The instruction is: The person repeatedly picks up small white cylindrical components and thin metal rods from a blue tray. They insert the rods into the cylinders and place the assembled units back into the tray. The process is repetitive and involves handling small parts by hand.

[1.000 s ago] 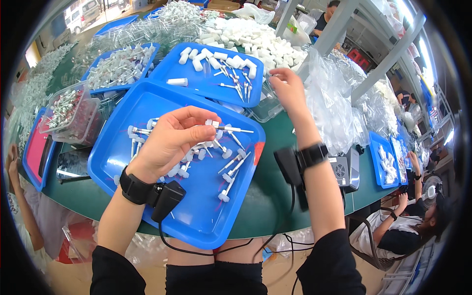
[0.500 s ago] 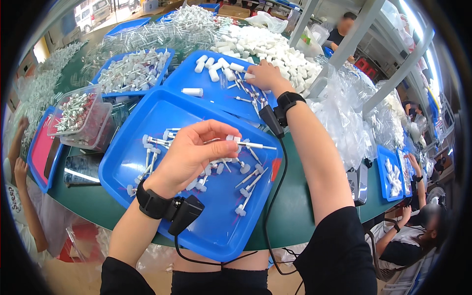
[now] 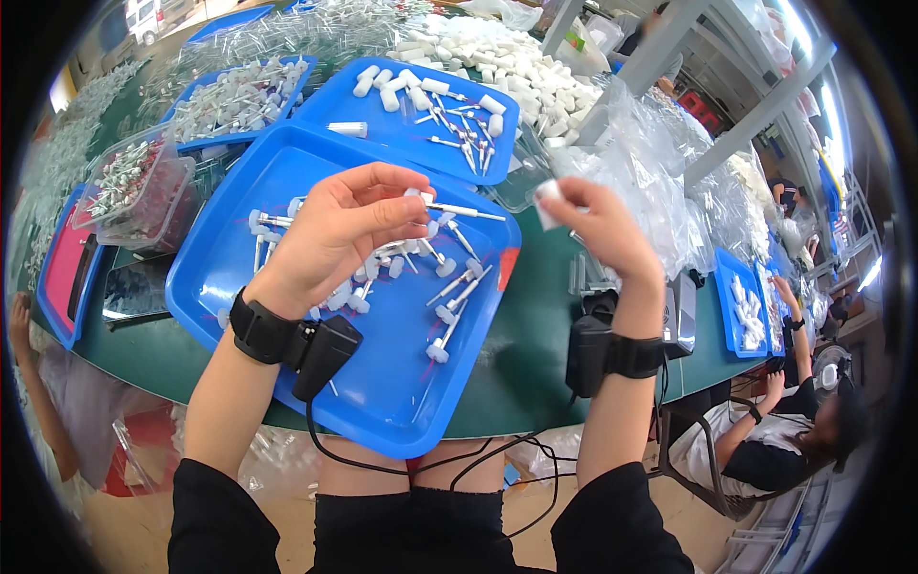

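My left hand (image 3: 368,222) is closed in a pinch over the near blue tray (image 3: 382,421). It grips a thin white rod with a pale cap-like end (image 3: 469,209), the rod pointing right. My right hand (image 3: 607,225) is raised right of the tray, fingers pinched on a short white cylinder (image 3: 550,205). Inside the near tray lie several similar rods with frosted round heads (image 3: 446,316). Behind it, a second blue tray (image 3: 382,145) carries several white cylinders (image 3: 393,99) and slim white sticks (image 3: 467,143). Each of my wrists wears a black strap with a box.
A big heap of white cylinders (image 3: 535,72) lies at the back, near clear plastic bags (image 3: 641,182) and a grey post (image 3: 669,57). On the left are a filled blue tray (image 3: 229,105), a clear box (image 3: 139,201) and a pink-lined tray (image 3: 65,268). Other people work at both sides.
My right hand has come from the far tray toward me and to the right, carrying a white cylinder. My left hand still pinches its rod. The view has shifted slightly.
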`<state>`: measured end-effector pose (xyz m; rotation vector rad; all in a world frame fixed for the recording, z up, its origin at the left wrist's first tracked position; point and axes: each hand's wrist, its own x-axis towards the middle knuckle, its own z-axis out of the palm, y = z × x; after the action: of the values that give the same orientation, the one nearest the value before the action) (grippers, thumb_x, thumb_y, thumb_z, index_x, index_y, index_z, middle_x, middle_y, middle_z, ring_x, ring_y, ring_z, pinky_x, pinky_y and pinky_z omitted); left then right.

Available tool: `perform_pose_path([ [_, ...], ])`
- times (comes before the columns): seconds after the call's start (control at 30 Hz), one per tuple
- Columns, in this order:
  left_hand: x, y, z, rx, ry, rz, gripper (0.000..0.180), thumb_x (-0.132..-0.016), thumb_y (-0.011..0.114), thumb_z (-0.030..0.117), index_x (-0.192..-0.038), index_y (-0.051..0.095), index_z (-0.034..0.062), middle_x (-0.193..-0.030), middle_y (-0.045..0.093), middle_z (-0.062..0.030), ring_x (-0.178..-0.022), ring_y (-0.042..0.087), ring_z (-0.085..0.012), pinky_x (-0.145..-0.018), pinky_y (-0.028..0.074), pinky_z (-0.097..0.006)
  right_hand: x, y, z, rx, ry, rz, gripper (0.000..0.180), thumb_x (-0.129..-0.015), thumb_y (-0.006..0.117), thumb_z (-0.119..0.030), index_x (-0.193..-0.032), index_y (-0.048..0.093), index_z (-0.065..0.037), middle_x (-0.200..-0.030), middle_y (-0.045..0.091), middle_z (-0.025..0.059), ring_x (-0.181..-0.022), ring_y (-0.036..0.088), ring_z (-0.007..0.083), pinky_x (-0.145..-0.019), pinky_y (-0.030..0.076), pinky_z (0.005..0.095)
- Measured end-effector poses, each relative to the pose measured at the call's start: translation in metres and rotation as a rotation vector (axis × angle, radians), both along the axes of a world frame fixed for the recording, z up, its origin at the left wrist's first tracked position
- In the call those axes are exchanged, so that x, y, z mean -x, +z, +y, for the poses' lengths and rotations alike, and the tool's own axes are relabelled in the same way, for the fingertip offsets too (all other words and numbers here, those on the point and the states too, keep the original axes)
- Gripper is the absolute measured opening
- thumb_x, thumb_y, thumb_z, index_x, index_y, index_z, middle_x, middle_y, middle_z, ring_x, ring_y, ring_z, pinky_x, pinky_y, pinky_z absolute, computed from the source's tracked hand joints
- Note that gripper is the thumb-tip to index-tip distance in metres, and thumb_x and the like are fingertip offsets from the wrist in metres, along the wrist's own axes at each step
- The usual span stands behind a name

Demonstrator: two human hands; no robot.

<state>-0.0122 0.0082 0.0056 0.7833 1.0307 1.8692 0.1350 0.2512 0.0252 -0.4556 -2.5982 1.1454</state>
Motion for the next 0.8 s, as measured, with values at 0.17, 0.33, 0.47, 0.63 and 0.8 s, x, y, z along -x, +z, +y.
perform_pose_path([
  [0.17,-0.001,0.005,0.000,0.008,-0.024,0.002,0.021,-0.083,0.060,0.005,-0.103,0.056,0.0003,-0.102,0.059,-0.0105,-0.086,0.059,-0.0144,-0.080,0.048,-0.028,-0.011,-0.036,-0.007,0.015,-0.151,-0.051,0.034,-0.081,0.060,-0.029,-0.095,0.059,0.003,-0.076,0.061,0.0073,-0.071,0.055,0.0138,-0.068,0.042,0.0257],
  [0.33,-0.004,0.005,0.001,0.001,0.077,0.094,0.020,-0.079,0.061,-0.001,-0.098,0.056,-0.0005,-0.103,0.059,-0.0122,-0.090,0.060,-0.0159,-0.082,0.048,-0.028,-0.003,-0.031,-0.030,0.182,-0.037,0.469,0.028,-0.087,0.055,-0.018,-0.107,0.055,0.002,-0.088,0.063,0.0081,-0.080,0.057,0.0117,-0.074,0.043,0.0242],
  [0.47,-0.006,0.005,0.000,0.056,0.173,0.245,0.020,-0.076,0.062,-0.006,-0.095,0.056,-0.0004,-0.104,0.059,-0.0129,-0.091,0.059,-0.0163,-0.084,0.048,-0.028,-0.008,-0.025,-0.067,0.404,0.106,0.411,0.028,-0.083,0.061,-0.007,-0.107,0.052,0.003,-0.085,0.064,0.0076,-0.079,0.059,0.0092,-0.070,0.045,0.0212],
  [0.63,-0.007,0.006,0.000,0.049,0.172,0.263,0.019,-0.076,0.062,-0.007,-0.092,0.057,-0.0004,-0.102,0.060,-0.0130,-0.091,0.060,-0.0167,-0.083,0.049,-0.028,-0.009,-0.026,-0.065,0.243,0.106,0.456,0.023,-0.075,0.068,-0.003,-0.097,0.059,0.001,-0.084,0.064,0.0057,-0.075,0.060,0.0105,-0.067,0.047,0.0225],
  [0.8,-0.007,0.006,0.002,0.079,0.221,0.358,0.017,-0.076,0.062,-0.007,-0.091,0.057,-0.0008,-0.102,0.061,-0.0137,-0.091,0.061,-0.0172,-0.082,0.049,-0.028,-0.011,-0.024,-0.067,0.324,0.126,0.487,0.025,-0.072,0.069,-0.001,-0.097,0.062,0.000,-0.083,0.064,0.0056,-0.073,0.060,0.0105,-0.062,0.048,0.0226],
])
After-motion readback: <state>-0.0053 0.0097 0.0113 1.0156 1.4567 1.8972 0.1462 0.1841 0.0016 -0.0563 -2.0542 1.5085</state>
